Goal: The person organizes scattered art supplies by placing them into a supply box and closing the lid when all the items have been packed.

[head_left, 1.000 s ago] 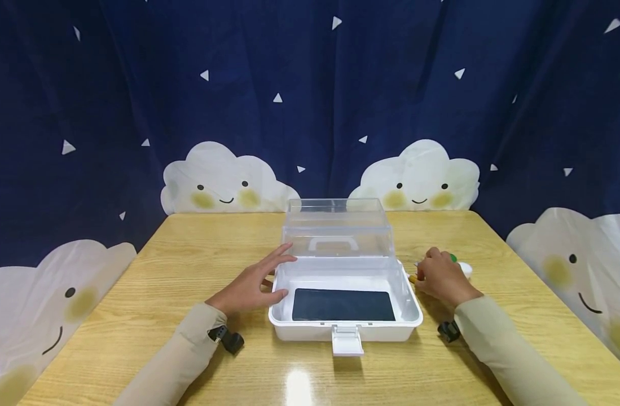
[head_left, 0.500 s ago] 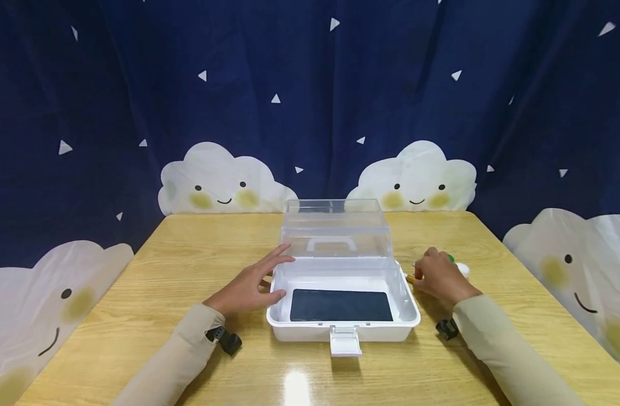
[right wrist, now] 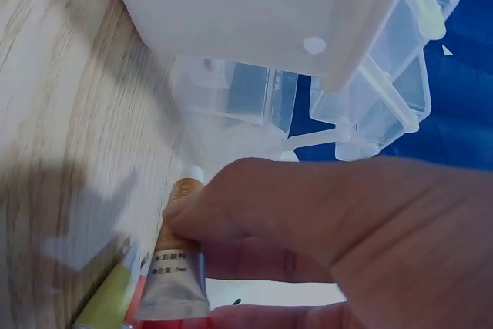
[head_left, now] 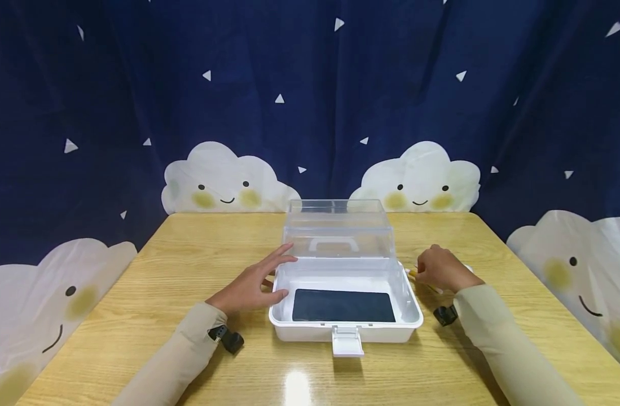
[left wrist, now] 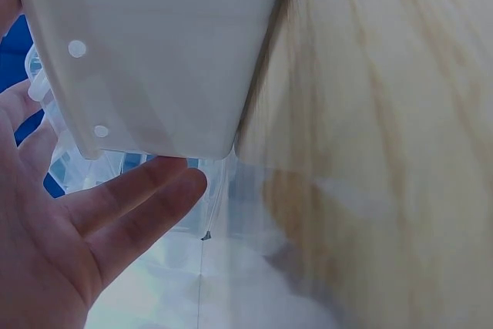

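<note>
White rectangular plastic box (head_left: 310, 334) on pale wood-grain worktop (head_left: 213, 237), transparent plastic lid (head_left: 338, 228) tilted back behind it. Inside box: 1 flat dark rectangular panel (head_left: 343, 305) on floor, nearer front wall. Left hand (head_left: 246, 290) at box's left end, fingers spread wide, gripping nothing. Right hand (head_left: 444, 270) outside right end, fingers pinched on small tube with orange-brown label and white cap (right wrist: 179, 260). Tube just beside box, outside it. Yellow-green tube (right wrist: 112, 298) near held 1.

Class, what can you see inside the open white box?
Inside the white box, a flat, dark rectangle lies on the bottom. Anything beneath it is covered; the box's near wall hides the strip just behind it.
</note>
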Demonstrator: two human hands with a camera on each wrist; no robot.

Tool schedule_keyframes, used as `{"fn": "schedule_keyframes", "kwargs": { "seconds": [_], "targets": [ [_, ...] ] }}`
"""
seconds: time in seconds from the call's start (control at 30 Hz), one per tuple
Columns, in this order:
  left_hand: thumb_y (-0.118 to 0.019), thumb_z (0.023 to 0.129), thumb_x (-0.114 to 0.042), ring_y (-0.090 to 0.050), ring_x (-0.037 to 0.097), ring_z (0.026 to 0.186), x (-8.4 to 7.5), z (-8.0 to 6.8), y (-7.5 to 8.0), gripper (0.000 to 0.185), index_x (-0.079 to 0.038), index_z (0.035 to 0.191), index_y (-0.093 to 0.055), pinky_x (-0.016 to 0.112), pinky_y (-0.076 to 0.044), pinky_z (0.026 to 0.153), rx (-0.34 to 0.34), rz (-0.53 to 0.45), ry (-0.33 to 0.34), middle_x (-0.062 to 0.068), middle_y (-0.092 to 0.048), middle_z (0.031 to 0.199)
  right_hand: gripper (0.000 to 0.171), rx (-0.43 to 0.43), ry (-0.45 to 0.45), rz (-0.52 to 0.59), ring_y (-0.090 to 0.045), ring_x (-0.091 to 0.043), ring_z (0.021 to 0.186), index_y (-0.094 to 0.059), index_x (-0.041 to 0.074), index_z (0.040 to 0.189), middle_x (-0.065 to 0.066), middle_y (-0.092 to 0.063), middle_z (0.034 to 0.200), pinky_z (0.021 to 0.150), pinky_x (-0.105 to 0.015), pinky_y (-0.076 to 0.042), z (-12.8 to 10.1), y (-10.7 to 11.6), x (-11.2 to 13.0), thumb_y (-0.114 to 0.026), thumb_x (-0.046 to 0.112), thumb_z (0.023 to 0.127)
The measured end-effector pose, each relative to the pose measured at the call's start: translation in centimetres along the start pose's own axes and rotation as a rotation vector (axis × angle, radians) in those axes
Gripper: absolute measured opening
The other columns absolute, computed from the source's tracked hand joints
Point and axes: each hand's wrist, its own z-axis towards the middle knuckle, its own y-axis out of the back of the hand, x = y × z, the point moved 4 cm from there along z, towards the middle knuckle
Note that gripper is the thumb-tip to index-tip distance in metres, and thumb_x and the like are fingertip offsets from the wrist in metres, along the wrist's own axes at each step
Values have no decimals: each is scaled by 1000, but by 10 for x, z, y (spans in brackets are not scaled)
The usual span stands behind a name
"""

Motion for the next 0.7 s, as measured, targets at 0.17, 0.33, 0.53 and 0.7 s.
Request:
{"fn": "schedule_keyframes", "kwargs": {
  "seconds": [0.17,0.33,0.53,0.7],
  "targets": [
    [-68,89,-30,-53,15,120,0,0,-1,62,-34,143,-40,29,-54,84,2,0,-20,-13,-10,161,12,16,-12,66,-47,-14,54,-67,7,69,1,-55,62,51,-29,-41,0,0,-3,-70,12,79],
    [-69,88,-31,-52,15,121,1,0,-2,64,-34,144,-38,27,-53,84,14,9,-4,-14,-8,161,10,22,-59,127,-51,-17,58,-68,5,75,-2,-57,66,53,-31,-43,-2,1,-8,-68,14,81],
    [-70,88,-28,-53,15,119,2,-1,-2,65,-34,144,-39,28,-54,84,7,9,6,-18,-8,160,12,14,-91,139,-51,-16,58,-70,5,76,-1,-58,66,52,-29,-43,0,2,-9,-67,15,82],
    [-70,88,-22,-54,21,119,-9,-1,1,65,-25,145,-40,34,-54,85,-1,-1,11,-10,-10,161,13,-34,-80,159,-52,-15,55,-72,3,73,1,-59,61,51,-28,-43,0,8,-9,-66,12,81]
  ]
}}
